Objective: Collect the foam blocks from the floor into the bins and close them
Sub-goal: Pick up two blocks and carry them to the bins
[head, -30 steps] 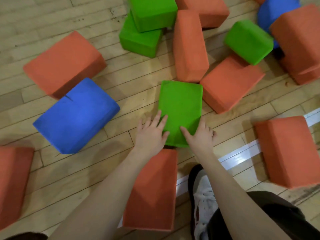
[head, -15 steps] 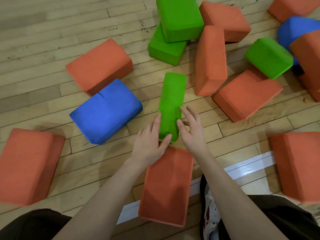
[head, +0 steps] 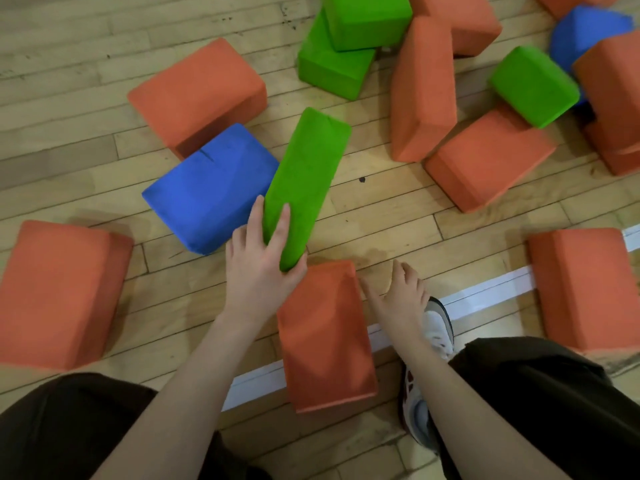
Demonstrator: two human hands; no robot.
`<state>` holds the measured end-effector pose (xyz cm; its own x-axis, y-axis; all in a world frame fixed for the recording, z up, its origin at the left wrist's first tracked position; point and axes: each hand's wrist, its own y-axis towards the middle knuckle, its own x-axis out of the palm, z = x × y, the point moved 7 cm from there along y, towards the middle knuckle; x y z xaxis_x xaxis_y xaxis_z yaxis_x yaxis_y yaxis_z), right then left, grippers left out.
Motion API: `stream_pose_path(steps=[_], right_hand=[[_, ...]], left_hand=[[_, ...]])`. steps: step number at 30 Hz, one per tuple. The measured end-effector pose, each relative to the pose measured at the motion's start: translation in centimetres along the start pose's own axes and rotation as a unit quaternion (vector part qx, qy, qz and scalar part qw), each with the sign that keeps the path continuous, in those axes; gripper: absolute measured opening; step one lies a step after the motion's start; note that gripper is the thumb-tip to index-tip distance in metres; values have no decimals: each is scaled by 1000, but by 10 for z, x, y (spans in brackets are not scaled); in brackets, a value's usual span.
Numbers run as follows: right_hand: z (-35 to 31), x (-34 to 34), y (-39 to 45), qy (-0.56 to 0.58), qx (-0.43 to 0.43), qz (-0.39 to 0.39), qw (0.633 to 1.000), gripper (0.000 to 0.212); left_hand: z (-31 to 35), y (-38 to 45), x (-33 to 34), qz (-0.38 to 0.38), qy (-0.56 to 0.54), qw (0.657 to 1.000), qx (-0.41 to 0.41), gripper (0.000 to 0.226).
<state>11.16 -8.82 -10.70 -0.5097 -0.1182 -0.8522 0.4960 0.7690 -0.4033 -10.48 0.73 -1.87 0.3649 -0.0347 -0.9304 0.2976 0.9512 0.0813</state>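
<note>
My left hand (head: 258,271) is wrapped around the near end of a green block (head: 304,181), thumb on one side and fingers on the other, and the block tilts up and away from me with its far end over the floor (head: 398,209). My right hand (head: 398,296) isn't holding anything, fingers loose and spread, hovering just to the right of the orange block (head: 325,337) that lies between my arms and sits across the white line (head: 485,285). Counting what I can see: four green blocks, the one I'm holding plus a stacked pair (head: 349,39) at the top and a small green one (head: 533,84) perched on the pile at the right. Two blue ones, a big blue block (head: 207,188) just left of my green one and close enough that I can't tell if they touch, and another blue one (head: 585,32) half buried in the top right corner. Orange is the most, about nine, though the ones in the top right corner are cut off by the edge so that's fuzzy. Open room is the strip of bare wood right past my hands, between the blue block and the orange heap (head: 485,157) on the right, plus the whole top left corner. No bins in view from here.
</note>
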Motion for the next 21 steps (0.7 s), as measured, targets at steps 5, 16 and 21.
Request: stream_pose_path(steps=[5, 16, 21], right_hand=[[-6, 41, -31, -11, -10, -80, 997, 94], [-36, 64, -42, 140, -45, -134, 980, 76], [-45, 49, -45, 136, -22, -106, 985, 64]], left_hand=[[-9, -22, -6, -13, 21, 1000, 3, 67], [-34, -67, -40, 47, 41, 998, 11, 61], [-32, -67, -42, 21, 25, 999, -16, 57]])
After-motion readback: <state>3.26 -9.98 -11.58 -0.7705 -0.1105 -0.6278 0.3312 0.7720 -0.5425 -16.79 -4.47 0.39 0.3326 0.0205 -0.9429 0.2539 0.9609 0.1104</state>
